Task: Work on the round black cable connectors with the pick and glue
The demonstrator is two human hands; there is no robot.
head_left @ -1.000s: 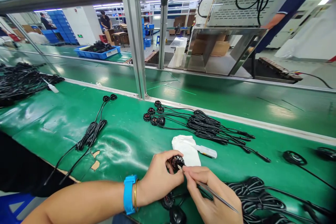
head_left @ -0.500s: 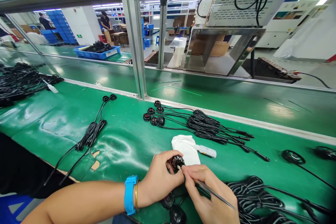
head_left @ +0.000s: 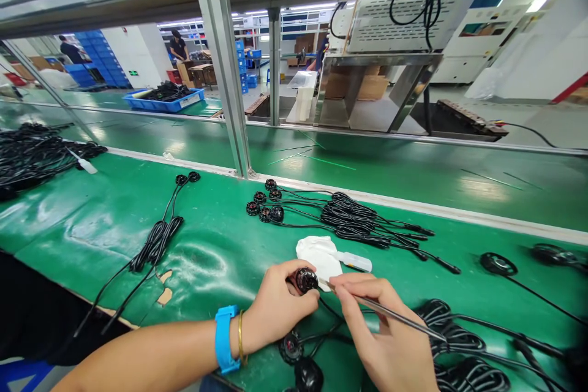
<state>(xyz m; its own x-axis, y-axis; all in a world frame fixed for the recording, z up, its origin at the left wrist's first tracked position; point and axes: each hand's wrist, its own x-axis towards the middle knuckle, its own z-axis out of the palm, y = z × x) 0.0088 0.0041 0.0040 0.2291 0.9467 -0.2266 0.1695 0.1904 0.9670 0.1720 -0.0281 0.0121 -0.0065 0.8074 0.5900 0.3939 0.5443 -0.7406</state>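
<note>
My left hand (head_left: pixel 275 306), with a blue wristband and a gold bangle, is closed round a small round black part (head_left: pixel 305 280) on a black cable. My right hand (head_left: pixel 386 337) pinches thin metal tweezers (head_left: pixel 386 312), whose tip sits just right of the part. Both hands hover over the green belt (head_left: pixel 215 245) near its front edge. Below them lie more round black parts (head_left: pixel 291 348) with their cables.
A white cloth (head_left: pixel 316 252) and a small white bottle (head_left: pixel 353 260) lie just beyond my hands. A bundle of finished cables (head_left: pixel 349 220) lies behind them, another pair (head_left: pixel 158 239) to the left, cable coils (head_left: pixel 463 343) at right. An aluminium post (head_left: pixel 225 73) rises at centre.
The tweezers' tip has drawn back a little to the right of the part, and my right hand has shifted right. The view has tilted slightly downward.
</note>
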